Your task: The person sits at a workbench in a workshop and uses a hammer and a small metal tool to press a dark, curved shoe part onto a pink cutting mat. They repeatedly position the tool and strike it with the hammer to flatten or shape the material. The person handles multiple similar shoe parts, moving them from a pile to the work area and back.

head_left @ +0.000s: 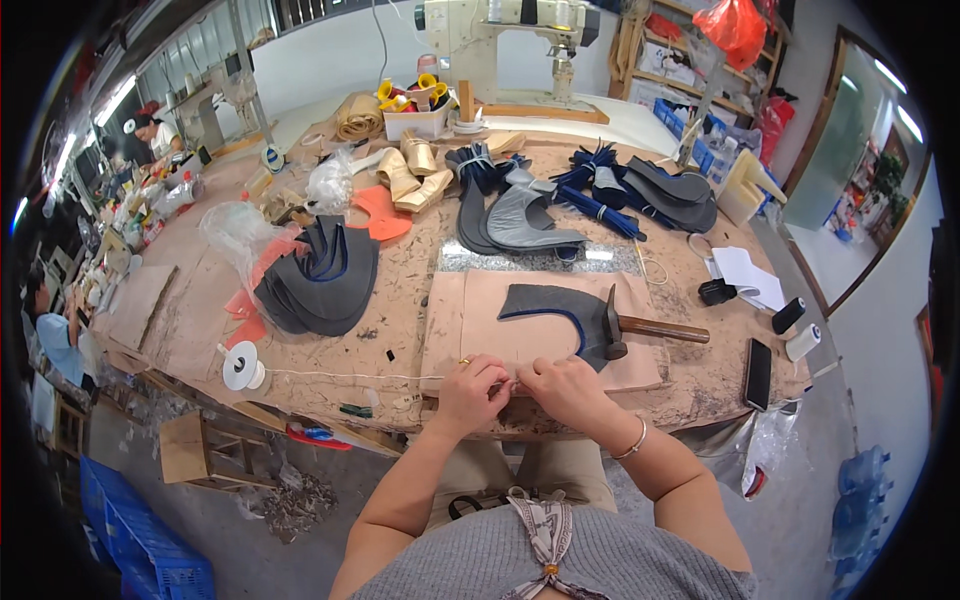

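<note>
Close together at the near edge of the pale leather sheet [450, 320] are my two hands. The fingers of my left hand [472, 395] are pinched on a thin white cord [350, 376]. It runs left to a white spool [243, 366] lying on the table. My right hand [567, 393] is closed too, its fingertips meeting the left's; what lies in them is too small to make out. Beyond my right hand, a dark grey curved shoe piece [540, 301] with a blue edge rests on the sheet. A wooden-handled hammer [660, 328] lies partly over it.
Stacks of grey cut pieces [320, 280] lie left, with silver-grey ones [520, 215] farther back. Gold shoe parts [400, 180] and a sewing machine [510, 45] stand beyond. At right are a phone [758, 374] and thread spools [803, 342]. Blue crates [140, 540] sit on the floor.
</note>
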A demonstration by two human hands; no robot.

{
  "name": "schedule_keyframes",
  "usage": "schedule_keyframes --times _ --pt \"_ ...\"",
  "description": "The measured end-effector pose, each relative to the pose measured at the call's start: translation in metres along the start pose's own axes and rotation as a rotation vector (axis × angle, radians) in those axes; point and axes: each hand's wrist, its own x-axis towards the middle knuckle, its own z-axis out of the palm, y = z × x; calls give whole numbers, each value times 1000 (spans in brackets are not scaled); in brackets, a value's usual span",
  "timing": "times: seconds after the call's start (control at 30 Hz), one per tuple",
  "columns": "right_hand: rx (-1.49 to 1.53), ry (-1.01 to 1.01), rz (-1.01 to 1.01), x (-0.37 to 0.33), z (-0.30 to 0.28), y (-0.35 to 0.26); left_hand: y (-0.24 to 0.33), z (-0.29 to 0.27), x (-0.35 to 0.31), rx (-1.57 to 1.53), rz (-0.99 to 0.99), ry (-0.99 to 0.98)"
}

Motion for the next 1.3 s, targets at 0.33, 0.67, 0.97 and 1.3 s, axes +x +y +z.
schedule_keyframes --times 0.33,0.67,0.97,1.3 --pt "290 476 499 -20 -21 60 34 3 12 49 183 40" --pt "148 413 811 -80 14 120 53 74 86 512 402 -398" --pt "53 442 902 -73 23 119 48 84 86 179 213 -648" --pt "58 453 892 -83 22 124 11 61 155 638 167 -508"
